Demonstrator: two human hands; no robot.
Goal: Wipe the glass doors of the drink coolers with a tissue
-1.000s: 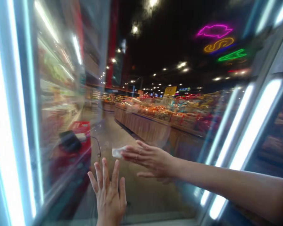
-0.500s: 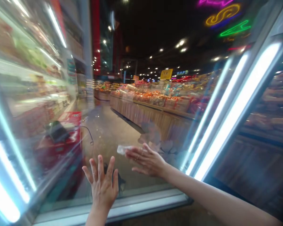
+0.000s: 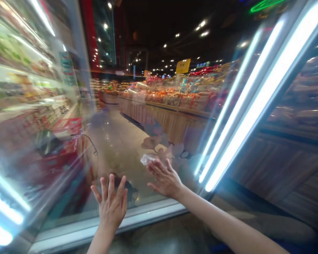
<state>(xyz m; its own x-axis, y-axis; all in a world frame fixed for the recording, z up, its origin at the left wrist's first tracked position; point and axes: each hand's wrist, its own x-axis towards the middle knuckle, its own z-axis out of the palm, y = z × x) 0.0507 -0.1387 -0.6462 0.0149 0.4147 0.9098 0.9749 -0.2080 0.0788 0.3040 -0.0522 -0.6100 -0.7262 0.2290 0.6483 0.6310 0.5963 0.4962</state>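
Note:
A crumpled white tissue is pressed against the glass pane under the fingertips of my right hand. Most of it is covered by the fingers; only its left end sticks out. Lower and to the left, my left hand is held up with its fingers spread, nothing in it. Whether its palm touches the glass I cannot tell. The pale lower frame of the pane runs behind both wrists.
Bright tube lights slant up the right side, with more tubes at lower left. Through the glass show a red counter, stocked shelves and a wood-panelled display heaped with packaged goods. Reflections overlie the pane.
The view has tilted down and shifted. My right hand has moved slightly up along the glass with the tissue, and its fingers now point more upward. My left hand stays spread.

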